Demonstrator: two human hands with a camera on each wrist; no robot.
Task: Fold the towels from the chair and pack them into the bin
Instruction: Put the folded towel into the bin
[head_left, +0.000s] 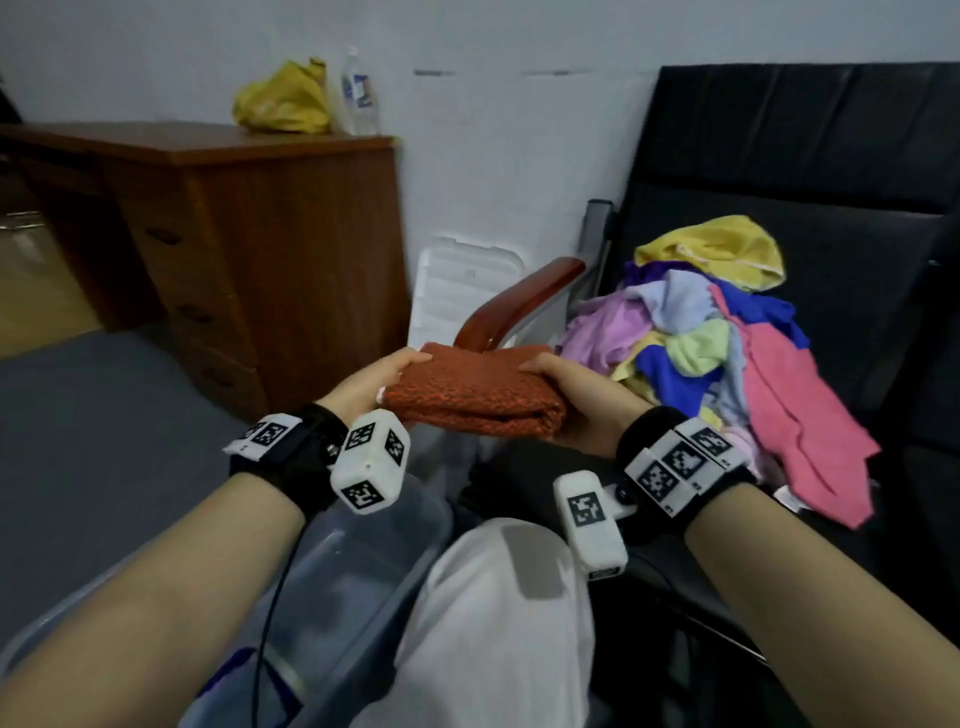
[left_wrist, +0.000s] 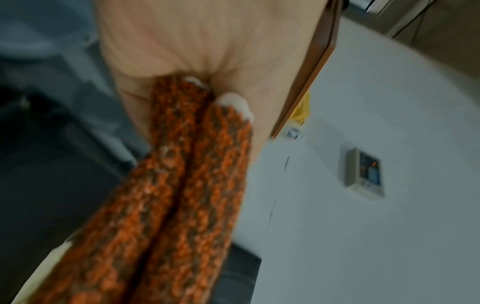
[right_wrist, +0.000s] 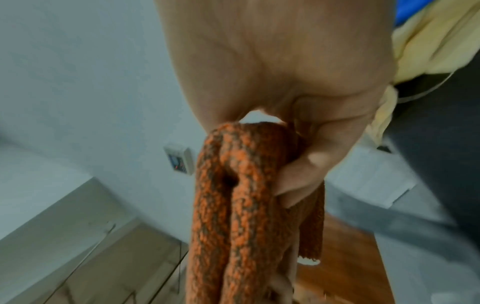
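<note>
A folded orange towel (head_left: 478, 392) hangs in the air in front of me, held at both ends. My left hand (head_left: 379, 379) grips its left end, thumb on top. My right hand (head_left: 566, 387) grips the right end the same way. The left wrist view shows the towel's folded layers (left_wrist: 187, 185) pinched in the palm. In the right wrist view the doubled orange towel (right_wrist: 233, 205) sits between thumb and fingers. A heap of loose coloured towels (head_left: 727, 343) lies on the black chair (head_left: 805, 171) to the right. The clear plastic bin (head_left: 363, 561) stands below my left forearm.
A wooden cabinet (head_left: 249, 249) stands at the left by the wall, with a yellow bag (head_left: 283, 98) and a bottle (head_left: 358, 93) on top. The chair's red-brown armrest (head_left: 519, 301) lies just beyond the towel. A white plastic lid (head_left: 462, 286) leans on the wall.
</note>
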